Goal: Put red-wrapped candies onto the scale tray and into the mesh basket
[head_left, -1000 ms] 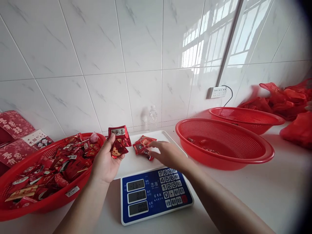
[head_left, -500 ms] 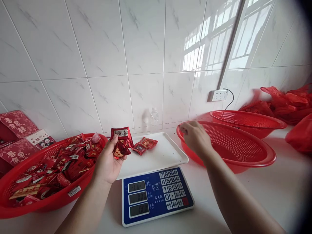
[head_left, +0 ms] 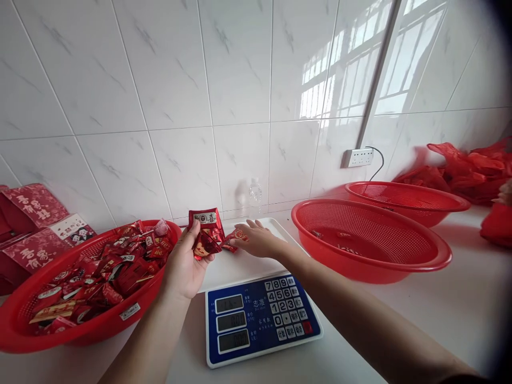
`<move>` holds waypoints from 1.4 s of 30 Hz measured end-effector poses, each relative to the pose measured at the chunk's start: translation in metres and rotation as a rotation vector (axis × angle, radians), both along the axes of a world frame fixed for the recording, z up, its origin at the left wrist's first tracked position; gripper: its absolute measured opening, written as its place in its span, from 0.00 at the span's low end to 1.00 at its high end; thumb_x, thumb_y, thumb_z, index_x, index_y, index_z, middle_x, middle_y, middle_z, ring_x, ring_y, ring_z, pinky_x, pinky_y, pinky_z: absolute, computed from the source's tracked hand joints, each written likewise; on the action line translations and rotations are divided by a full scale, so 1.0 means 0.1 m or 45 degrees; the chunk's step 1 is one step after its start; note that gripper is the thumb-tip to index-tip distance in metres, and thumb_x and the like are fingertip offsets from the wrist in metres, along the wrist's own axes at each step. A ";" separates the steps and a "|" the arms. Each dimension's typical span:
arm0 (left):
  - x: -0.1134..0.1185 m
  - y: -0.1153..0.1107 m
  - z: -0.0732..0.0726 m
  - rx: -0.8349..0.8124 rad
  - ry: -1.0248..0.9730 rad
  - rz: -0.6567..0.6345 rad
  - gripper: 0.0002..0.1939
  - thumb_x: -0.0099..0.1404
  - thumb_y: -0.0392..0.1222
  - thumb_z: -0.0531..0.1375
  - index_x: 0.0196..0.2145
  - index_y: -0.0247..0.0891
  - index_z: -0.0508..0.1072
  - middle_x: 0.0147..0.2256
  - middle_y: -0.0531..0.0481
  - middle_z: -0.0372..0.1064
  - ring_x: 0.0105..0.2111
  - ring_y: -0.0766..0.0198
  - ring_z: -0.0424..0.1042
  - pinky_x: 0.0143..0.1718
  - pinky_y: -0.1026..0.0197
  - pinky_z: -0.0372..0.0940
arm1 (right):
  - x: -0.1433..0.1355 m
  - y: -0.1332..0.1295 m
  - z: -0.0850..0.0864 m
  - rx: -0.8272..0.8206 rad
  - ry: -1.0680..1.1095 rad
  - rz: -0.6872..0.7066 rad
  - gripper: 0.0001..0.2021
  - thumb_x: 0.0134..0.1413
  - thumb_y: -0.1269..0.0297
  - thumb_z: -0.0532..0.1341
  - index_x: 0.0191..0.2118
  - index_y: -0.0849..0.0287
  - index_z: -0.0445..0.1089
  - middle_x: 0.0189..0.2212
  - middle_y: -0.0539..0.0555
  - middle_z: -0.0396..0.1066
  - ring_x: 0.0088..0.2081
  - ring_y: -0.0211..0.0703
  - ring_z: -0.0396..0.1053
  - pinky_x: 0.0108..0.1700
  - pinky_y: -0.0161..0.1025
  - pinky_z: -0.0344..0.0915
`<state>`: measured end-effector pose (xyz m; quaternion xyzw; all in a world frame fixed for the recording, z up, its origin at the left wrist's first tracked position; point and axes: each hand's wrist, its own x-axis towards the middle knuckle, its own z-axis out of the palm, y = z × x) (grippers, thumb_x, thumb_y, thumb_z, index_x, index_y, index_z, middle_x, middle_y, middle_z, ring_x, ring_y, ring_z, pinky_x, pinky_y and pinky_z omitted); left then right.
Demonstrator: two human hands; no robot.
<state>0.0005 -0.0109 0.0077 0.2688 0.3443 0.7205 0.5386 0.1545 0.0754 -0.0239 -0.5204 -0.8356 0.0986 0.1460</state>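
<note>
The right hand (head_left: 258, 238) is back over the tray (head_left: 240, 269); half a second ago it was above the edge of the near right basket (head_left: 372, 269). The left hand (head_left: 186, 264) has kept its red packets (head_left: 208, 221), pinched between thumb and fingers above the tray's left end. The right hand is palm down, its fingers loosely spread at the loose packets (head_left: 239, 234) on the tray; whether it grips one, I cannot tell.

The tray belongs to a blue-fronted scale (head_left: 260, 314) on a white counter (head_left: 432, 314). To the left, a red basket (head_left: 100, 322) is heaped with packets, with printed boxes (head_left: 38, 205) behind it. A few packets lie in the near right basket; a far basket (head_left: 404, 194) stands behind. A clear bottle (head_left: 255, 194) stands by the tiled wall (head_left: 240, 80), and red bags (head_left: 468, 170) lie far right
</note>
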 end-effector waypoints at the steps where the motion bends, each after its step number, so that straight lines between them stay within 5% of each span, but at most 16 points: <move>1: 0.00 0.00 0.00 0.010 0.006 0.000 0.05 0.57 0.42 0.63 0.31 0.38 0.72 0.24 0.56 0.70 0.20 0.71 0.67 0.15 0.70 0.60 | -0.06 0.04 0.02 -0.062 -0.041 -0.021 0.36 0.51 0.36 0.47 0.62 0.50 0.53 0.61 0.62 0.53 0.62 0.65 0.43 0.54 0.61 0.49; 4: 0.00 -0.02 0.00 0.034 0.014 0.005 0.07 0.55 0.42 0.64 0.31 0.38 0.72 0.24 0.56 0.70 0.20 0.71 0.66 0.14 0.70 0.60 | -0.17 0.13 0.06 -0.157 -0.113 -0.021 0.36 0.50 0.36 0.48 0.60 0.50 0.55 0.59 0.64 0.55 0.59 0.68 0.49 0.51 0.62 0.52; 8: -0.01 -0.04 0.01 0.058 0.014 -0.014 0.10 0.52 0.43 0.66 0.32 0.38 0.72 0.24 0.57 0.70 0.20 0.71 0.66 0.15 0.70 0.60 | -0.16 0.07 0.07 -0.125 -0.144 0.075 0.22 0.54 0.48 0.52 0.50 0.53 0.66 0.48 0.61 0.66 0.48 0.58 0.64 0.44 0.51 0.59; 19: -0.02 0.02 -0.12 0.131 0.289 -0.127 0.15 0.49 0.49 0.67 0.31 0.38 0.71 0.24 0.56 0.69 0.20 0.70 0.67 0.15 0.70 0.61 | 0.31 -0.28 0.07 0.315 -0.107 0.144 0.10 0.54 0.67 0.55 0.41 0.54 0.71 0.43 0.58 0.65 0.39 0.46 0.65 0.40 0.41 0.57; 24: -0.02 0.02 -0.15 0.144 0.384 -0.192 0.16 0.51 0.50 0.66 0.32 0.37 0.70 0.24 0.54 0.68 0.20 0.69 0.67 0.15 0.69 0.61 | 1.01 -0.17 0.27 0.623 -0.281 -0.280 0.12 0.57 0.67 0.51 0.40 0.56 0.72 0.43 0.60 0.65 0.39 0.49 0.65 0.40 0.46 0.57; 29: 0.00 0.02 -0.18 0.119 0.445 -0.243 0.16 0.53 0.51 0.64 0.33 0.37 0.70 0.25 0.53 0.68 0.21 0.69 0.67 0.15 0.70 0.61 | 1.53 0.02 0.24 0.490 -0.463 -0.625 0.15 0.55 0.64 0.54 0.46 0.61 0.70 0.47 0.67 0.65 0.48 0.62 0.62 0.46 0.58 0.55; 33: 0.01 0.02 -0.20 0.117 0.522 -0.254 0.16 0.54 0.51 0.63 0.34 0.37 0.70 0.25 0.52 0.68 0.22 0.69 0.67 0.16 0.69 0.61 | 1.31 0.00 0.15 0.470 -0.301 -0.487 0.17 0.57 0.60 0.53 0.50 0.57 0.68 0.52 0.62 0.65 0.53 0.58 0.61 0.50 0.58 0.55; 39: 0.06 0.02 -0.23 0.126 0.689 -0.205 0.17 0.56 0.52 0.61 0.37 0.36 0.70 0.27 0.50 0.69 0.23 0.68 0.67 0.17 0.69 0.61 | 0.37 -0.42 0.31 0.006 0.733 0.270 0.21 0.56 0.52 0.55 0.52 0.57 0.65 0.43 0.58 0.72 0.41 0.43 0.70 0.41 0.42 0.67; 42: 0.07 0.01 -0.24 0.116 0.731 -0.229 0.17 0.57 0.52 0.60 0.38 0.37 0.70 0.28 0.49 0.70 0.24 0.67 0.68 0.17 0.70 0.60 | 0.09 -0.57 0.33 0.035 0.844 0.294 0.17 0.54 0.54 0.57 0.47 0.57 0.68 0.32 0.53 0.74 0.31 0.39 0.70 0.34 0.39 0.66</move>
